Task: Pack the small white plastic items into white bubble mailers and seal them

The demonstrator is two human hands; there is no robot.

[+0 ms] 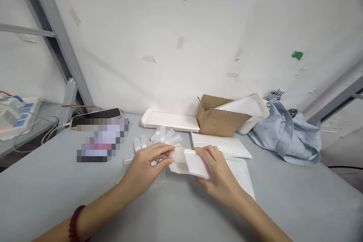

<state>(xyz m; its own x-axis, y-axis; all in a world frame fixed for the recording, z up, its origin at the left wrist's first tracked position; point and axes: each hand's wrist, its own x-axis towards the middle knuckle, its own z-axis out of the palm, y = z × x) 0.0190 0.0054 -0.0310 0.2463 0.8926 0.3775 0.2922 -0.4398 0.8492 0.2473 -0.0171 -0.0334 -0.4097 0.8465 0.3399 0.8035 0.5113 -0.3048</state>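
Between my two hands is a white padded envelope (195, 163), held above the grey table with its flap end toward the left. My left hand (153, 160) is closed, thumb and fingers pinching the flap's left edge. The fingers of my right hand (214, 166) wrap round the envelope's folded body. Several small clear plastic tubes (169, 134) with whitish ends lie behind and under my left hand, partly hidden by it. Beyond my right hand rests another white bubble envelope (222, 145), and a further flat white one (241, 176) lies partly beneath that hand.
Against the wall lies a stack of white envelopes (172, 119). Beside it stands an open cardboard box (221, 121) with a bubble envelope sticking out. A light blue cloth bag (289, 132) is at right. Two phones, one dark (96, 118) and one pixelated (103, 140), lie left near a power strip (21, 117).
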